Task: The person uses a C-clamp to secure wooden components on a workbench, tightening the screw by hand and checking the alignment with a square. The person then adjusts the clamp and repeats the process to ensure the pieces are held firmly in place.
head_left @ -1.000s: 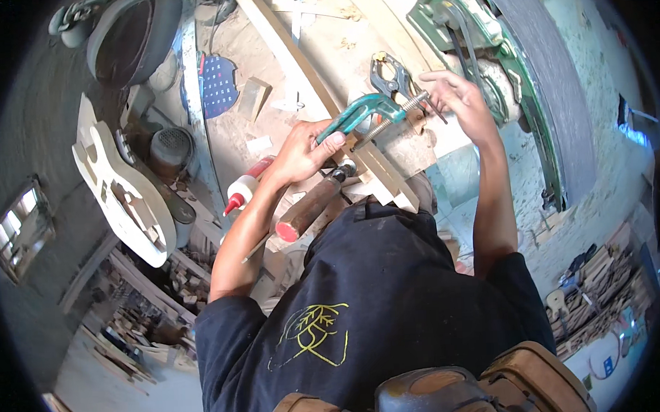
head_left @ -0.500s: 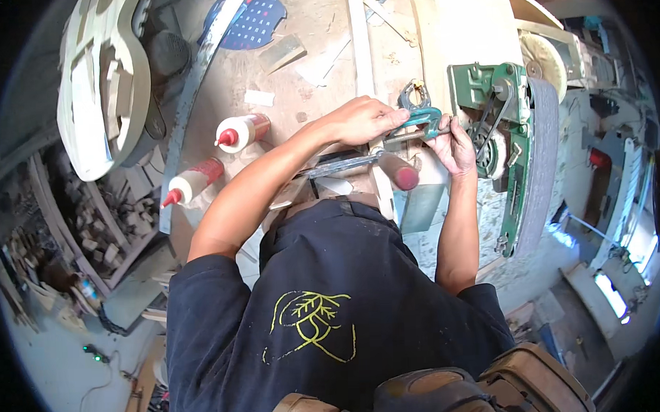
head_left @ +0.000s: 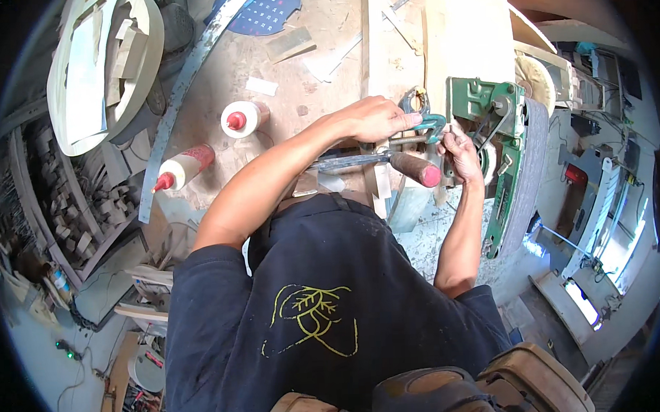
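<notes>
My left hand [head_left: 376,120] is closed around the back of a teal C-clamp [head_left: 435,122], its thumb lying along the frame. The clamp's threaded screw [head_left: 408,139] points across toward my right hand [head_left: 460,155], whose curled fingers pinch at the screw's end; the exact contact is partly hidden. Just below both hands lies a bar clamp with a metal bar [head_left: 343,163] and a worn wooden handle [head_left: 418,169] with a pink end. It crosses a long pale wooden strip [head_left: 372,52]. A dark spring clamp with orange pads [head_left: 414,100] stands right behind the C-clamp.
A green belt sander [head_left: 512,127] with a grey belt stands close to my right hand. Two red-capped glue bottles [head_left: 241,120] [head_left: 185,167] are on the bench to the left, by a long metal strip [head_left: 174,124]. A curved wooden frame [head_left: 140,74] is at far left.
My right hand's fingers have curled in and turned at the screw end. The bar clamp's handle appears farther right and the whole view has shifted slightly. My left hand keeps its hold.
</notes>
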The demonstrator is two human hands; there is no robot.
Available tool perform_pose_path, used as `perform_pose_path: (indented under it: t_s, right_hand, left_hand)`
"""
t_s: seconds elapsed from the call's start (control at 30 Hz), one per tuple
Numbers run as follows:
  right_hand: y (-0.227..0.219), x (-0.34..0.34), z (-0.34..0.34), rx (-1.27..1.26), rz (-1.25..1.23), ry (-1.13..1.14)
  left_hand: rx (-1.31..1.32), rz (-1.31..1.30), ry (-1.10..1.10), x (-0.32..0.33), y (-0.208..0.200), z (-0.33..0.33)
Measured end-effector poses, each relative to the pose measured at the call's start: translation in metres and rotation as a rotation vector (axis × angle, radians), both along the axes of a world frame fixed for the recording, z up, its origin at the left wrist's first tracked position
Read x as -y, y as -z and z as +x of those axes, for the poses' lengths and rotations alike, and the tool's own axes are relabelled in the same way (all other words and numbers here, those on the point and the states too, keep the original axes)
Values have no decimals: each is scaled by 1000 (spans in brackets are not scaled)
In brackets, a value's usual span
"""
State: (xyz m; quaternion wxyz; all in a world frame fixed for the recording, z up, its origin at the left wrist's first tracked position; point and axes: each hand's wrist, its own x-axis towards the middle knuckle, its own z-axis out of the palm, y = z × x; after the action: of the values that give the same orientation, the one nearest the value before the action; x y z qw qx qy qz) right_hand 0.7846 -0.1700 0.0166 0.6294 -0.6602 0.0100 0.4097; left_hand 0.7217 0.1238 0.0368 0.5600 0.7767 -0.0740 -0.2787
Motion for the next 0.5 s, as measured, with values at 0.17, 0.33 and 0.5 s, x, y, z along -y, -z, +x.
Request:
perform_pose_path:
  t_s: [0.17,0.33,0.5]
  right_hand:
    - [-4,-1,0,346,-141,-114]
    - [-1,6,-6,361,-260,-37]
    - [1,7,2,138,-170,-8]
  left_hand:
    - [63,-12,-23,-1,-5,-5]
    - [93,21,-17,-4,-18,-10]
    - [79,82,26,0,-23,-6]
